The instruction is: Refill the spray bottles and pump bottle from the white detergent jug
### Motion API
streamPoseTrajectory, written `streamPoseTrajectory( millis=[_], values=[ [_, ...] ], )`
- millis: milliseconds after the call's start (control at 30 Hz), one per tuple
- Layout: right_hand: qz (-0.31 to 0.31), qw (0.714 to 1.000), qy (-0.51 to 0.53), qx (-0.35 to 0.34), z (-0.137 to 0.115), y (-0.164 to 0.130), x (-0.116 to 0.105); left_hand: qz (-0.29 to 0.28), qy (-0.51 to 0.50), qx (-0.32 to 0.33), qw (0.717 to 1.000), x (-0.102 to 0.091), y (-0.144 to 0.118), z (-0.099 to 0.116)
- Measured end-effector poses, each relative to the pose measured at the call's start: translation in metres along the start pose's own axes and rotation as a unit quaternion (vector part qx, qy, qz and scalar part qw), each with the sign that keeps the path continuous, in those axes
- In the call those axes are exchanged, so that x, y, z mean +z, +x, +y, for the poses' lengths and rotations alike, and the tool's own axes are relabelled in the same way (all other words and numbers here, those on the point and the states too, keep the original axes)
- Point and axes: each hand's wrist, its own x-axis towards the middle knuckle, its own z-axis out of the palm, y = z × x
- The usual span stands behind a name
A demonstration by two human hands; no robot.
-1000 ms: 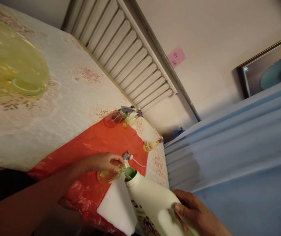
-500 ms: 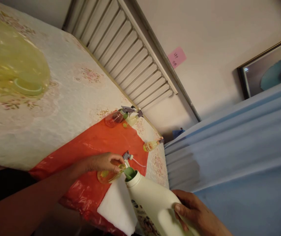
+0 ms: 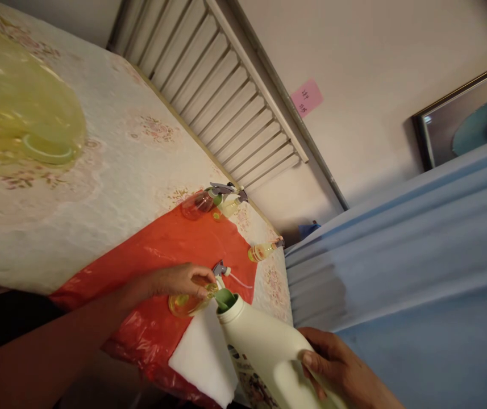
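Lower centre of frame: right hand [image 3: 337,369] clamped on white jug [image 3: 269,358], green spout [image 3: 225,299] tilted against small amber bottle [image 3: 187,304]. Left hand [image 3: 179,281] grips that bottle over red plastic sheet [image 3: 158,250].

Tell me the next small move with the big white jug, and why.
Probably tip the white jug a little further. Its green spout sits at the mouth of the small orange bottle, which the left hand steadies on the red plastic sheet; the right hand grips the jug's body. The bottle's fill level is unclear.

Dim, warm indoor light, soft focus throughout (tilted view, dark corner vignetting).
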Motion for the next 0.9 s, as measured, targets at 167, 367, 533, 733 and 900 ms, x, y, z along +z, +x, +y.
streamPoseTrajectory(
  millis=[167,367,533,733,900],
  values=[
    [-0.003,1.000,-0.010,-0.001,-0.0009,0.0006,0.0001,-0.001,-0.012,0.012,1.000,-0.0001,0.0013,-0.0054],
    [-0.003,1.000,-0.012,-0.001,0.0009,0.0009,-0.0002,0.003,0.005,0.006,1.000,-0.0002,0.0005,-0.0028],
    [-0.003,1.000,-0.015,0.005,-0.0008,0.0010,-0.0005,-0.002,0.014,0.010,1.000,-0.0008,0.0005,-0.0017],
    [-0.001,1.000,-0.015,0.008,-0.0023,0.0007,-0.0003,0.000,0.017,0.013,1.000,-0.0001,-0.0005,0.0007],
    [0.000,1.000,-0.017,0.010,-0.0047,0.0015,0.0000,0.000,0.009,0.007,1.000,-0.0005,0.0005,-0.0021]
  ],
)
